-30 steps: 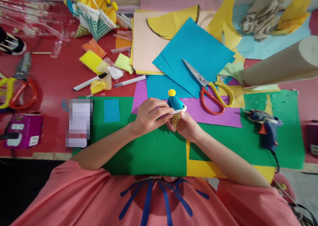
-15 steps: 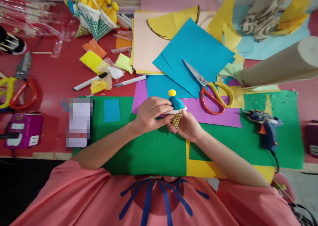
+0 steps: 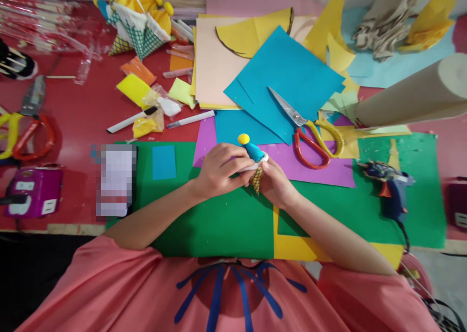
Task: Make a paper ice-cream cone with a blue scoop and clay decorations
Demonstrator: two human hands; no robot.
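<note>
Between both hands I hold a small craft ice cream cone (image 3: 257, 177) with a yellow and dark checked cone, a white rim, a blue top and a yellow ball. It tilts toward the left, its tip pointing down. My left hand (image 3: 222, 169) is closed on the white rim from the left side. From the right, my right hand (image 3: 279, 183) grips the cone and the rim with the thumb near the rim. Part of the cone is hidden by my fingers. Beneath lies a green sheet (image 3: 219, 225).
Scissors (image 3: 299, 120) lie on blue paper (image 3: 284, 69) ahead. A glue gun (image 3: 394, 191) and a paper roll (image 3: 408, 96) are at right. To the left are a phone (image 3: 116, 179), markers and clay packets. Finished-looking checked cones (image 3: 142, 28) stand at the back left.
The cone has tilted to the left, and its yellow ball has shifted left and slightly down. Both hands still hold it, with the right hand's fingers slightly changed in position.
</note>
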